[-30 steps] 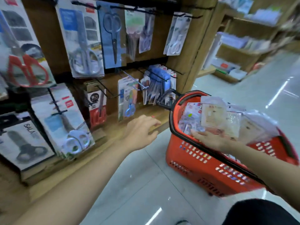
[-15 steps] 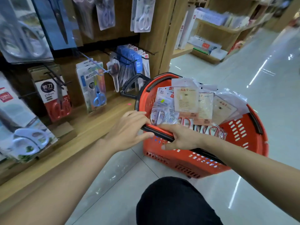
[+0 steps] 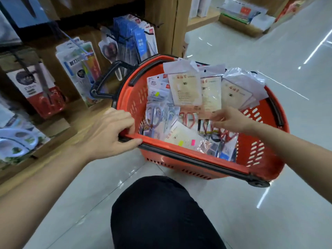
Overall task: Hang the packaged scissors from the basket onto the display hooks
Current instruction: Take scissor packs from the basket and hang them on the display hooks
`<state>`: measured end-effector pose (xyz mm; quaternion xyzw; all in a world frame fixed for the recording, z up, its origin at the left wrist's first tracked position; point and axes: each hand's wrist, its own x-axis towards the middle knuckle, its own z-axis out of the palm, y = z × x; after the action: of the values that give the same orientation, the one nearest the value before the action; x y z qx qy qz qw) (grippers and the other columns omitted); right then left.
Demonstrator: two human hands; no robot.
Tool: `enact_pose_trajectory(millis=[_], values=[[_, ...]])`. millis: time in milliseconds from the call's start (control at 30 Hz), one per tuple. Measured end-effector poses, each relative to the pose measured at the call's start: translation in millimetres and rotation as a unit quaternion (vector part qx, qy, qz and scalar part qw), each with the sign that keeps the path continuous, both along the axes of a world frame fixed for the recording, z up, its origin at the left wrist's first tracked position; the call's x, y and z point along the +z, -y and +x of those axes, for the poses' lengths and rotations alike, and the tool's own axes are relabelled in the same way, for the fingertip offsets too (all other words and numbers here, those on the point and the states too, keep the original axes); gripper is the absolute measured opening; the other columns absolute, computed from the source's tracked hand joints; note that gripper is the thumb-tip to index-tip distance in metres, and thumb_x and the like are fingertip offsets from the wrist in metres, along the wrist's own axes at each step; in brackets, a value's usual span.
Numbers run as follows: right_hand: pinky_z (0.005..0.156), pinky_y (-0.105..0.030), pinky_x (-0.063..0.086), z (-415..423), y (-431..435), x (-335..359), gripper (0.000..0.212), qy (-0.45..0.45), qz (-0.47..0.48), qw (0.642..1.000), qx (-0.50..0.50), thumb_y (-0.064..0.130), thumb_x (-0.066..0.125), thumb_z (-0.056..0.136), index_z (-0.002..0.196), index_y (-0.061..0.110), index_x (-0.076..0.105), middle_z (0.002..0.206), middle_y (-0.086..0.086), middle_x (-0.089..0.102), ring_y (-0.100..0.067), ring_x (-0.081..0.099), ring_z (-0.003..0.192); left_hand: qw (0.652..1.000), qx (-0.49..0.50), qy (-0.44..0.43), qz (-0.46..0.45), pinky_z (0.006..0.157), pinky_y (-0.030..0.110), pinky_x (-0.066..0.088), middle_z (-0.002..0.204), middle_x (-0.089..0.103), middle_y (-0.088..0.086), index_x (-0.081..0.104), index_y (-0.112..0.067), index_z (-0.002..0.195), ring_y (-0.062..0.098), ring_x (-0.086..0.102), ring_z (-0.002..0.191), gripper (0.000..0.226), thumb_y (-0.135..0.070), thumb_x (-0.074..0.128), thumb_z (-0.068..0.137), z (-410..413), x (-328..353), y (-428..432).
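Left hand (image 3: 109,134) now clamps the basket (image 3: 179,163) at its near-left rim, fingers curled over it. Right hand (image 3: 230,121) has left that rim, fingers apart above the packaged scissors (image 3: 185,88), perhaps touching one.

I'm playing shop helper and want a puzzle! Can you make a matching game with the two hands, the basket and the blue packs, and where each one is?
Things:
1 left hand
2 right hand
3 blue packs
4 basket

Places:
A on the floor
B hanging on a hook
C gripping the basket's rim
D reaching over packs in the basket

Pairs: 1-C, 2-D, 3-B, 4-A.
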<state>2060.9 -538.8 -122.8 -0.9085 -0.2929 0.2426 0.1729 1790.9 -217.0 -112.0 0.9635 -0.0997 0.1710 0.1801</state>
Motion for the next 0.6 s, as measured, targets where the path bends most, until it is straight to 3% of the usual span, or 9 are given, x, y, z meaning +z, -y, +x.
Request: enact_pose_trajectory(millis=[100,233,367,467,600], values=[[0.085,-0.033,0.054,11.1,-0.5,-17.7,0.026,0.049,-0.080,0.995,0.035,0.024,0.074,0.092,0.117,0.018,0.073,0.115,-0.004,0.073,-0.020,0.067,0.095,0.996,-0.031,-0.056,0.064,0.079,0.037,0.039,0.091,0.060,-0.016,0.070,-0.030,0.095,0.011,0.057,0.084,0.049,-0.074,0.048,0.093,7.2,3.7,-13.2],[0.098,-0.038,0.051,25.4,-18.6,-11.4,0.058,0.093,-0.138,0.984,0.066,0.027,0.078,0.088,0.142,0.017,0.056,0.135,-0.008,0.061,-0.027,0.061,0.115,0.994,-0.022,-0.070,0.075,0.096,0.042,0.042,0.092,0.071,-0.018,0.079,-0.032,0.091,0.012,0.065,0.089,0.065,-0.082,0.037,0.093,3.2,-0.1,-14.1],[0.105,-0.040,0.048,29.2,-24.6,-9.3,0.087,0.087,-0.199,0.973,0.083,0.023,0.090,0.075,0.148,0.011,0.043,0.144,-0.017,0.051,-0.034,0.053,0.127,0.996,0.019,-0.059,0.058,0.089,0.043,0.043,0.076,0.069,-0.015,0.079,-0.030,0.083,0.015,0.065,0.077,0.071,-0.085,0.036,0.090,-9.4,-0.3,-4.7],[0.105,-0.038,0.047,30.2,-28.8,-9.8,0.091,0.101,-0.197,0.971,0.086,0.031,0.095,0.070,0.144,0.009,0.047,0.141,-0.016,0.054,-0.033,0.053,0.127,0.995,0.022,-0.077,0.060,0.083,0.042,0.042,0.070,0.064,-0.018,0.078,-0.033,0.077,0.011,0.063,0.072,0.068,-0.085,0.035,0.090,-17.0,1.4,-3.8],[0.087,-0.033,0.050,38.5,-33.5,-7.7,0.079,0.093,-0.197,0.972,0.084,0.038,0.094,0.069,0.133,0.009,0.057,0.124,-0.010,0.067,-0.028,0.062,0.107,0.975,0.054,-0.180,0.116,0.070,0.038,0.048,0.060,0.063,-0.013,0.073,-0.034,0.063,0.007,0.060,0.062,0.086,-0.099,0.018,0.078,-4.9,22.1,-9.7]])
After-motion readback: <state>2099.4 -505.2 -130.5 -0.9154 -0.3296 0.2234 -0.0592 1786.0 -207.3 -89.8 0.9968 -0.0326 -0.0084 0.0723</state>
